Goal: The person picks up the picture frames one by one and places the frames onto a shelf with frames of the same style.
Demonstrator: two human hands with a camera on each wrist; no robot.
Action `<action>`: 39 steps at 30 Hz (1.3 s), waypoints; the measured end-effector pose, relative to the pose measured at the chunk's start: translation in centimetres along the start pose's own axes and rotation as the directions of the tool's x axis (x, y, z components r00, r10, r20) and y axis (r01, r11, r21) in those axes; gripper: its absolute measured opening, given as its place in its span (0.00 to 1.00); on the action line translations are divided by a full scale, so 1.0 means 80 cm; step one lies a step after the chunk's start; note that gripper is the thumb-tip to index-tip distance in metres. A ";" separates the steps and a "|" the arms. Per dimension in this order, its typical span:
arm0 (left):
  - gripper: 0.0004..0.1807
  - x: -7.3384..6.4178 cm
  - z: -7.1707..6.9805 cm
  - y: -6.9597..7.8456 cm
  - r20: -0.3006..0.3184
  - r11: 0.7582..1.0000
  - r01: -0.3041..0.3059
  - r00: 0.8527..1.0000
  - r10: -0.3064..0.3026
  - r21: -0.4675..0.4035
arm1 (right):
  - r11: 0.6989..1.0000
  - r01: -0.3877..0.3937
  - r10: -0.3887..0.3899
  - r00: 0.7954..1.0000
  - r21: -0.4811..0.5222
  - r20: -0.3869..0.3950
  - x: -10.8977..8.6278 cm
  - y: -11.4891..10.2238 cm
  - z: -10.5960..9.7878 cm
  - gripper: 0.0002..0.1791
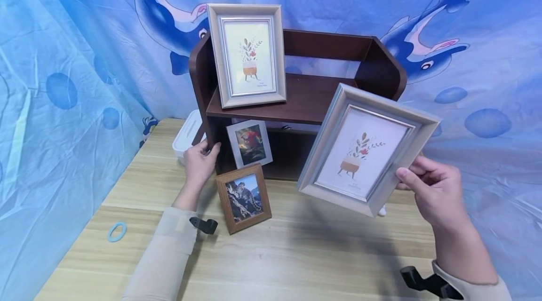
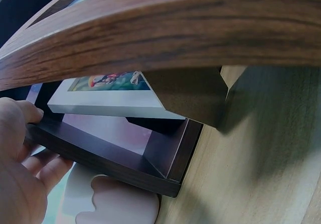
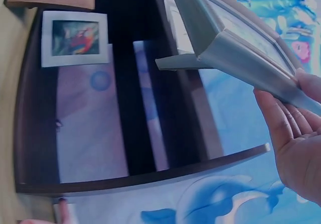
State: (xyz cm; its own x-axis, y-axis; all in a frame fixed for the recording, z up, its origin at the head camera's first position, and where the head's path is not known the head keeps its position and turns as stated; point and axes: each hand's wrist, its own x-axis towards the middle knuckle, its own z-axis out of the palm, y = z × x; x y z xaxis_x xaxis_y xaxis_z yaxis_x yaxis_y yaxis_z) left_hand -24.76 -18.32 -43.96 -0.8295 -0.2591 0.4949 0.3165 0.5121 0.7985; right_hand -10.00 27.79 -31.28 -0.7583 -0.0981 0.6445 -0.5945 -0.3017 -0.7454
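My right hand (image 1: 438, 190) pinches the right edge of a silver-beige picture frame (image 1: 383, 197), thumb on the front. That frame is tilted and held in the air before a dark brown shelf (image 1: 322, 99); its flower-pot print faces me. In the right wrist view a stand sticks out behind it. My left hand (image 1: 200, 162) grips the front edge of the shelf's left side panel, thumb inside and fingers outside. A matching frame (image 1: 216, 56) stands on the upper board at the left. Below is a white frame (image 1: 250, 164) with a parrot picture.
A brown wooden frame (image 1: 224, 200) with a snow leopard picture stands on the table (image 1: 275, 263) in front of the shelf. Behind my left hand sits a white container (image 1: 188, 134). A light-blue ring (image 1: 116, 232) lies at the left. Blue curtains (image 1: 106, 33) hang behind.
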 end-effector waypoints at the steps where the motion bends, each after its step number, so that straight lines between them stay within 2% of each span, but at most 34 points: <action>1: 0.11 0.000 0.000 0.000 0.001 1.000 0.002 1.000 -0.002 0.001 | 1.000 0.008 -0.008 1.000 0.030 0.007 0.005 -0.003 0.000 0.17; 7: 0.11 -0.001 0.000 -0.001 0.001 1.000 0.015 1.000 -0.015 -0.023 | 1.000 -0.005 0.006 1.000 -0.011 0.025 0.036 -0.021 0.008 0.19; 11: 0.11 -0.001 0.001 -0.001 0.004 0.999 0.014 1.000 -0.014 -0.041 | 0.996 -0.032 0.030 0.999 -0.086 -0.021 0.056 -0.031 0.015 0.18; 18: 0.10 -0.002 0.001 0.000 -0.006 0.999 0.016 1.000 -0.017 -0.049 | 0.989 -0.125 0.113 0.984 -0.083 -0.135 0.093 -0.039 0.018 0.14; 22: 0.10 -0.002 0.001 0.002 -0.008 0.999 0.017 1.000 -0.017 -0.051 | 0.978 -0.182 0.164 0.973 -0.100 -0.164 0.115 -0.039 0.017 0.14; 26: 0.10 -0.002 0.001 0.002 -0.001 0.999 0.020 1.000 -0.020 -0.040 | 0.960 -0.212 0.175 0.964 -0.184 -0.200 0.132 -0.037 0.021 0.18; 33: 0.09 -0.002 0.001 0.001 -0.014 1.000 0.015 1.000 -0.015 -0.014 | 0.880 -0.298 0.188 0.934 -0.369 -0.305 0.155 -0.027 0.034 0.25; 39: 0.07 -0.003 0.002 -0.001 -0.026 1.000 -0.015 1.000 0.014 -0.017 | 0.748 -0.392 0.193 0.900 -0.535 -0.391 0.172 -0.016 0.042 0.26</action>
State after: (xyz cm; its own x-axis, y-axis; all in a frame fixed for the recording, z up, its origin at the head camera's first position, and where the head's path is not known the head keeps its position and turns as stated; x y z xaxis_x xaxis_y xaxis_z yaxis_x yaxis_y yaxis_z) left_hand -24.70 -18.13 -44.17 -0.8124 -0.2732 0.5152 0.3365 0.5019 0.7968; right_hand -18.79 23.67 -20.90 -0.9016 0.2241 0.3699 -0.2905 0.3198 -0.9018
